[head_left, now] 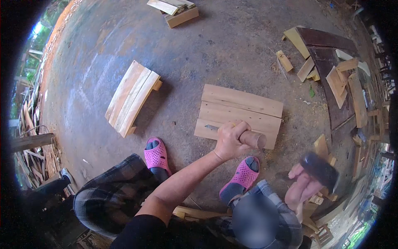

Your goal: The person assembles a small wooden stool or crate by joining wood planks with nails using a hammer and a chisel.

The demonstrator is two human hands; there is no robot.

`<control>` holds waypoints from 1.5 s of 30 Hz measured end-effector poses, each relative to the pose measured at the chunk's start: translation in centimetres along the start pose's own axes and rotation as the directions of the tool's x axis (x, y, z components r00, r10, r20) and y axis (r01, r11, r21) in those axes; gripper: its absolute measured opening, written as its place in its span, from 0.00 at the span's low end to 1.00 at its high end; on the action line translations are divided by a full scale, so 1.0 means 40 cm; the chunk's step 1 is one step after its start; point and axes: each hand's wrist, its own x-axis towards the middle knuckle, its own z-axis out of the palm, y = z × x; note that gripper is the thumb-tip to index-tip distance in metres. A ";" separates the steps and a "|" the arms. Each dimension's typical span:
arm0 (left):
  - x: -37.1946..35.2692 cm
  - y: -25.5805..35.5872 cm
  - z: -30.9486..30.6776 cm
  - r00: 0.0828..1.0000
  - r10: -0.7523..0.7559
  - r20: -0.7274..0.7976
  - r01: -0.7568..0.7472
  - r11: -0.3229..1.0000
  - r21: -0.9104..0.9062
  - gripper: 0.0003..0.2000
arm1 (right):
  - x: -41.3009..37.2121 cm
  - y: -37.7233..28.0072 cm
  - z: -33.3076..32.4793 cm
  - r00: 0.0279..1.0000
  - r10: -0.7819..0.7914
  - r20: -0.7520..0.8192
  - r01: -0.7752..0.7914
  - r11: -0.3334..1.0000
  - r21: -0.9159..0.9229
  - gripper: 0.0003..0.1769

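Note:
My left hand (230, 137) is wrapped round a chisel, whose thick wooden handle (253, 140) points to the right and whose metal blade (212, 127) reaches over a slatted wooden panel (242, 101). Three boards lie side by side in that panel, with small dark marks on them. Off to the right, my right hand (303, 185) is closed on a hammer with a dark, heavy head (319, 171), smeared by motion. The hammer head is apart from the chisel handle.
A second slatted panel (132, 98) rests on crosspieces to the left. Stacked boards (181, 14) lie at the far side. Offcuts (336, 85) cover a dark brown board (325, 54) at the right. My feet in pink clogs (156, 157) stand near the panels on the concrete floor.

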 end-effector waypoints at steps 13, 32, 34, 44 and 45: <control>-0.001 -0.005 0.008 0.999 -0.038 0.009 0.038 0.999 -0.017 0.16 | 0.057 0.032 0.014 0.918 -0.354 0.181 0.388 0.895 -0.218 0.13; -0.008 -0.020 0.033 0.999 -0.035 0.021 0.033 0.991 0.127 0.15 | 0.057 0.092 -0.025 0.992 -0.066 0.110 0.043 0.978 0.202 0.13; -0.005 -0.026 0.038 0.999 -0.034 0.023 0.030 0.990 0.140 0.15 | 0.041 0.142 -0.007 0.964 0.180 0.198 -0.181 0.983 -0.010 0.07; -0.012 -0.042 0.078 0.992 0.030 0.120 -0.060 0.967 0.249 0.18 | 0.041 0.172 -0.008 0.988 0.147 -0.038 -0.132 0.955 0.265 0.15; -0.006 -0.037 0.070 0.996 0.038 0.083 -0.057 0.969 0.239 0.17 | 0.018 0.226 -0.022 0.986 0.154 0.062 -0.157 0.987 0.034 0.16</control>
